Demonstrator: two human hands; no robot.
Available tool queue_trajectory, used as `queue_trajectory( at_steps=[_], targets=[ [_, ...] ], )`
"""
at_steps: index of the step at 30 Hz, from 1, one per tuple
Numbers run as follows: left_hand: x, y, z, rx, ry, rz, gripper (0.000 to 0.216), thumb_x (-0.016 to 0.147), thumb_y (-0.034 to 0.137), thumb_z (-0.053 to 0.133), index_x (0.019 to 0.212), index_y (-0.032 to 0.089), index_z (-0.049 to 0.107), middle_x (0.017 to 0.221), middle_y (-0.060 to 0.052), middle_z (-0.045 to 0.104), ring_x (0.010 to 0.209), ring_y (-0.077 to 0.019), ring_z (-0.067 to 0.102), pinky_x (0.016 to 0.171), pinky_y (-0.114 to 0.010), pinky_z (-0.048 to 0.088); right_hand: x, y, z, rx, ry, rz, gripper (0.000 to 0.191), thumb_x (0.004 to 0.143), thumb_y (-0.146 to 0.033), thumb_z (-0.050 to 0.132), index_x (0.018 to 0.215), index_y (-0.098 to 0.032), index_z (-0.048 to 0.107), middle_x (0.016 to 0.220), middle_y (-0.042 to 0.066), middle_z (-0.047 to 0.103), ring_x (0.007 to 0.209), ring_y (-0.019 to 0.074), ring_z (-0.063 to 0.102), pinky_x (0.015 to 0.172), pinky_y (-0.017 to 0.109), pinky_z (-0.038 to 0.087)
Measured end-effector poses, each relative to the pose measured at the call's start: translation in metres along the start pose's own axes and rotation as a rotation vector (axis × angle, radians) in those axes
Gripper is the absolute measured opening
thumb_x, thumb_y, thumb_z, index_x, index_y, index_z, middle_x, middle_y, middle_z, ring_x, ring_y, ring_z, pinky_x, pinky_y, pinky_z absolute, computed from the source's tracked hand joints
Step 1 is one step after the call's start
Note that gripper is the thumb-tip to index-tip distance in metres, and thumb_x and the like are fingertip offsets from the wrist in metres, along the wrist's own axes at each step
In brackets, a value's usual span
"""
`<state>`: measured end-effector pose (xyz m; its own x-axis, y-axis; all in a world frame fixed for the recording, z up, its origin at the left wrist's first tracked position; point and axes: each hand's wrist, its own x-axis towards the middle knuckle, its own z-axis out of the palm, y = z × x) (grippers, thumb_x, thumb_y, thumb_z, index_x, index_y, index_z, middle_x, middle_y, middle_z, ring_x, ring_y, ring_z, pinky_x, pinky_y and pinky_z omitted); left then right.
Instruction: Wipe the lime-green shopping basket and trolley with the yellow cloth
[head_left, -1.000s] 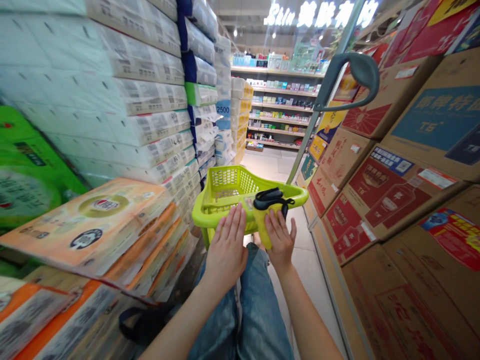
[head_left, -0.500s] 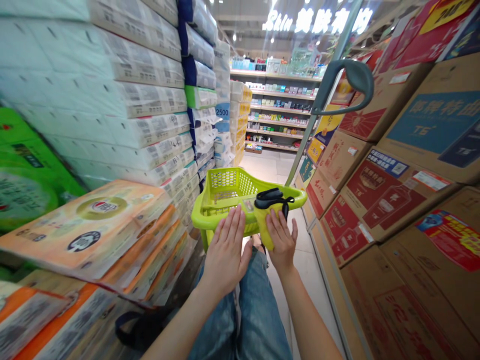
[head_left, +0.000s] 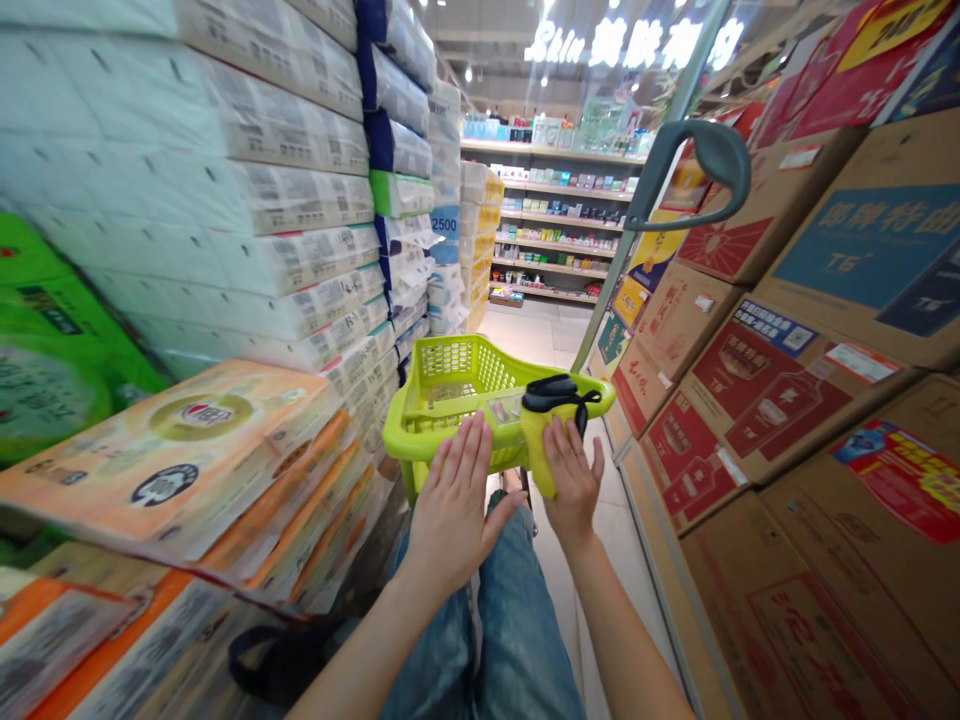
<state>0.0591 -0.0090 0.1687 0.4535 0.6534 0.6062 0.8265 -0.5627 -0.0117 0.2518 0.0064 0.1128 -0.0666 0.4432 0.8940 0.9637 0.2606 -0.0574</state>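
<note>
One perforated basket [head_left: 420, 442], right hand [head_left: 571, 488] against yellow pouch [head_left: 537, 440]

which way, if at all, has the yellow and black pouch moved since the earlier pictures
Yes, the yellow and black pouch has shifted to the right, judged against the green shopping basket.

Right fingers [head_left: 568, 450] against a yellow pouch [head_left: 538, 445], left fingers [head_left: 463, 450] straight at a green basket [head_left: 409, 437]
</note>
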Motion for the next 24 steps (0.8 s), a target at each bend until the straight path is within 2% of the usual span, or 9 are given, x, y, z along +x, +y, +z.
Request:
queue_trajectory(
  at_steps=[2,4,8,11,14,17,20,22,24],
  targets=[
    [0.000,0.000,0.000,0.003,-0.005,-0.005,0.079,0.098,0.056,0.037,0.155,0.006,0.018,0.161,-0.014,0.025,0.151,-0.0251,0.018,0.121,-0.039,0.018,0.002,0.011,0.002,-0.018,0.065,0.152,0.055,0.097,-0.020,0.040,0.152,-0.019,0.033,0.146,0.016,0.052,0.143,0.0233,0.040,0.119,0.051,0.023],
    [0.000,0.000,0.000,0.001,-0.005,-0.008,0.079,0.097,0.058,0.037,0.154,0.006,0.019,0.161,-0.014,0.025,0.151,-0.0251,0.018,0.122,-0.039,0.017,0.003,0.008,0.003,-0.009,0.087,0.208,0.056,0.098,-0.022,0.038,0.153,-0.016,0.030,0.148,0.018,0.048,0.145,0.0241,0.035,0.118,0.051,0.025],
    [0.000,0.001,0.001,-0.010,0.007,-0.005,0.081,0.096,0.060,0.037,0.154,0.004,0.022,0.160,-0.017,0.026,0.151,-0.0273,0.019,0.121,-0.042,0.020,0.000,-0.022,0.003,0.058,-0.023,-0.070,0.052,0.100,-0.028,0.035,0.151,-0.018,0.035,0.139,0.014,0.058,0.143,0.0229,0.039,0.121,0.050,0.020],
    [0.001,0.002,0.000,-0.007,0.009,-0.003,0.084,0.095,0.062,0.037,0.153,0.004,0.023,0.160,-0.018,0.026,0.150,-0.0286,0.021,0.120,-0.043,0.022,-0.003,-0.022,0.002,0.073,-0.042,-0.200,0.047,0.101,-0.027,0.034,0.147,-0.019,0.042,0.132,0.011,0.065,0.140,0.0207,0.044,0.122,0.048,0.016],
    [0.002,0.002,-0.001,0.002,-0.001,-0.008,0.085,0.095,0.064,0.035,0.154,0.005,0.020,0.160,-0.016,0.027,0.150,-0.0276,0.021,0.120,-0.042,0.022,-0.004,0.006,0.004,0.035,0.022,-0.134,0.049,0.099,-0.022,0.040,0.148,-0.018,0.040,0.134,0.014,0.063,0.140,0.0220,0.043,0.121,0.050,0.020],
    [0.002,0.002,0.000,0.011,0.001,-0.008,0.086,0.095,0.065,0.034,0.155,0.005,0.018,0.160,-0.016,0.027,0.150,-0.0273,0.022,0.120,-0.041,0.023,-0.003,0.023,0.009,0.014,0.097,0.043,0.054,0.097,-0.019,0.042,0.151,-0.017,0.035,0.142,0.018,0.055,0.143,0.0241,0.039,0.119,0.053,0.024],
    [0.001,0.002,0.001,0.023,0.001,-0.006,0.087,0.094,0.065,0.035,0.154,0.004,0.019,0.160,-0.016,0.026,0.150,-0.0280,0.022,0.120,-0.042,0.023,-0.005,0.003,0.011,0.055,0.099,0.149,0.056,0.098,-0.023,0.037,0.153,-0.015,0.029,0.148,0.019,0.048,0.145,0.0260,0.035,0.118,0.054,0.026],
    [0.001,0.001,0.001,0.031,-0.002,-0.001,0.087,0.095,0.064,0.035,0.154,0.002,0.020,0.160,-0.016,0.025,0.150,-0.0284,0.021,0.120,-0.042,0.022,-0.007,-0.018,0.011,0.084,0.044,0.079,0.055,0.099,-0.027,0.033,0.153,-0.015,0.029,0.147,0.017,0.049,0.146,0.0256,0.034,0.119,0.054,0.024],
    [0.000,0.000,0.001,0.037,-0.002,0.009,0.086,0.095,0.064,0.036,0.153,0.002,0.021,0.161,-0.016,0.023,0.150,-0.0285,0.020,0.120,-0.043,0.021,-0.009,-0.031,0.009,0.091,-0.017,-0.061,0.053,0.101,-0.029,0.029,0.152,-0.017,0.032,0.141,0.014,0.057,0.144,0.0233,0.036,0.121,0.052,0.020]
  ],
)
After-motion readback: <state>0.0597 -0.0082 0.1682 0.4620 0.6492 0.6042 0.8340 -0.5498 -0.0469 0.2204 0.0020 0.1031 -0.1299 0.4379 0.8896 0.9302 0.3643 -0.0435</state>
